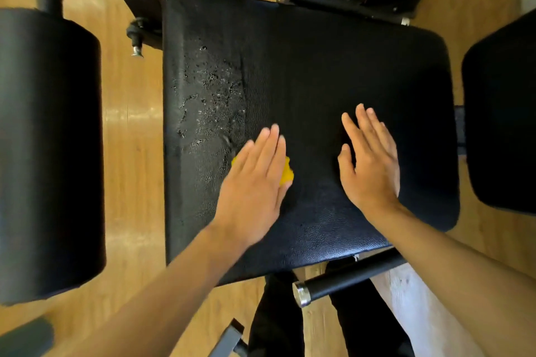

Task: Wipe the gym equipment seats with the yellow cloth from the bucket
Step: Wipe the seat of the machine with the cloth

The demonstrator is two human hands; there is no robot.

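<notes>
**Head view.** A black, square, grain-textured padded seat (333,66) is shown above a wooden plank floor (130,124). The small crumpled yellow cloth (287,174) lies on the near left part of the seat, pressed flat beneath the left hand (255,180). Only its yellow edges are seen past the palm. The left grip is fully open: the fingers are laid straight over the cloth and nothing is curled round it. The right hand (368,159) is laid flat on bare upholstery just right of the cloth, its grip likewise open and holding nothing. A patch of water droplets (208,87) is seen on the left part of the seat, beyond the cloth. A black cylindrical roller pad (49,139) is seen at far left. The bucket is not in view.

**Risks, as judged.** The cloth is held by palm pressure alone, so it may be slid out from under the hand on the wet surface. The droplet patch may be left unwiped if strokes are kept short. Water may also be pushed over the left edge onto the floor.
</notes>
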